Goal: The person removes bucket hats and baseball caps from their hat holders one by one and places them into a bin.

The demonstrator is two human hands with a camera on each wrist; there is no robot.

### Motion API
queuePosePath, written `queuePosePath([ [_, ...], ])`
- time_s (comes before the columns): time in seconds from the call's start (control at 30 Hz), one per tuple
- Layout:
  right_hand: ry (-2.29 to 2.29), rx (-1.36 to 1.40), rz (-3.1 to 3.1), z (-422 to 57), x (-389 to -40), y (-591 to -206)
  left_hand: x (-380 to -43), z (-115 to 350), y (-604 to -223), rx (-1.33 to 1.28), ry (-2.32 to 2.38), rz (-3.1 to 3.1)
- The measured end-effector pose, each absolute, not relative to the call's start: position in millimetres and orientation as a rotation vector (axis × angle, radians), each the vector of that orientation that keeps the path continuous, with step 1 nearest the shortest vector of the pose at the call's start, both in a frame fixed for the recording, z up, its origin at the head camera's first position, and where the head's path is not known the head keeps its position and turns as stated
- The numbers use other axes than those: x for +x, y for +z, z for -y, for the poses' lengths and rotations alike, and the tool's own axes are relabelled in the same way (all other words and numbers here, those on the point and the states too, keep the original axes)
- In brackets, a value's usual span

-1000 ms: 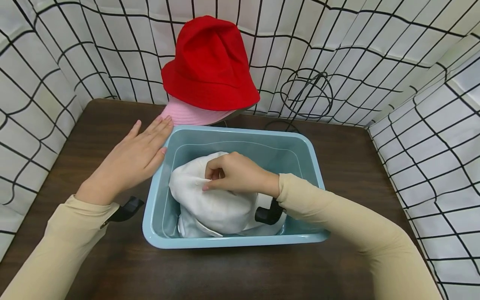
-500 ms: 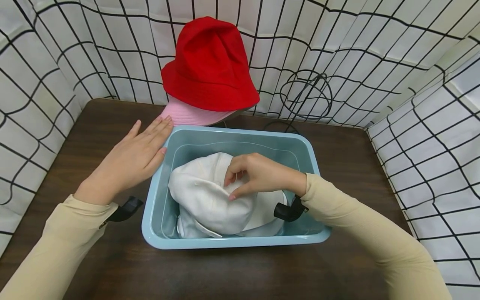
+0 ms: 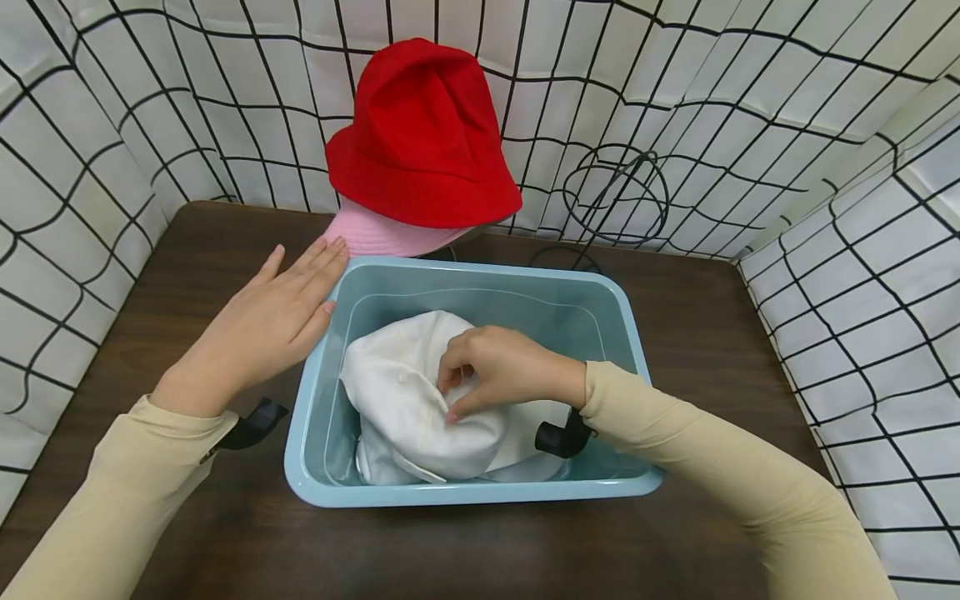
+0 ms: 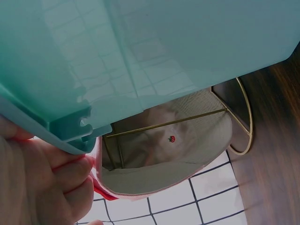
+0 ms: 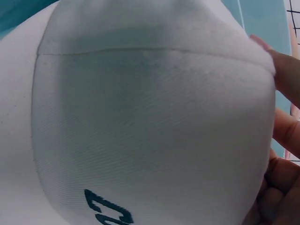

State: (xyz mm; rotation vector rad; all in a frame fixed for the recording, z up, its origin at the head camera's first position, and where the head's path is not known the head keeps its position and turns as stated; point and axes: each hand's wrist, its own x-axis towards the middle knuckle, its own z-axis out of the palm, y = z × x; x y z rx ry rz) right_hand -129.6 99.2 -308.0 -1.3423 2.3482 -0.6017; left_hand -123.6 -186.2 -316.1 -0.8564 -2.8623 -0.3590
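Note:
In the head view a white bucket hat (image 3: 405,383) lies crown up in a light blue plastic basin (image 3: 472,494), its top creased and dented. My right hand (image 3: 517,367) is over the crown with bent fingers and thumb pinching the white cloth. The right wrist view shows the hat's side (image 5: 154,117) up close, with a seam and dark lettering; my fingers (image 5: 286,133) lie along its edge. My left hand (image 3: 262,329), fingers straight, rests against the basin's left rim, near the pink brim. Its fingers (image 4: 70,173) touch the rim corner in the left wrist view.
Behind the basin a red bucket hat (image 3: 427,142) sits on a pink hat (image 3: 382,233). A gold wire stand (image 4: 168,123) shows inside a hat in the left wrist view. A coiled black cable (image 3: 618,196) hangs by the grid-patterned back wall. Dark wood table (image 3: 697,333) surrounds the basin.
My right hand has moved from the crown's left part to the right, then slightly back left and toward me. The hat's crease has shifted with it. My left hand stays on the rim.

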Motion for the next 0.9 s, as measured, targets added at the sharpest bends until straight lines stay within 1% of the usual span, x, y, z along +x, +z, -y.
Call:
queuePosePath([
  [0.4,-0.603,-1.394,-2.35,-98.5,-128.6,-309.5,-123.5,183.8,-313.2,-0.832,-0.337,2.886],
  [0.67,-0.606,-1.394,-2.335,-98.4,-130.5,-309.7,-121.3,178.5,-310.2,-0.772,-0.308,2.924],
  [0.9,-0.658,-1.36,-2.323,-99.4,-131.7,-309.1,-120.2,178.0,-311.9,-0.785,-0.324,2.916],
])
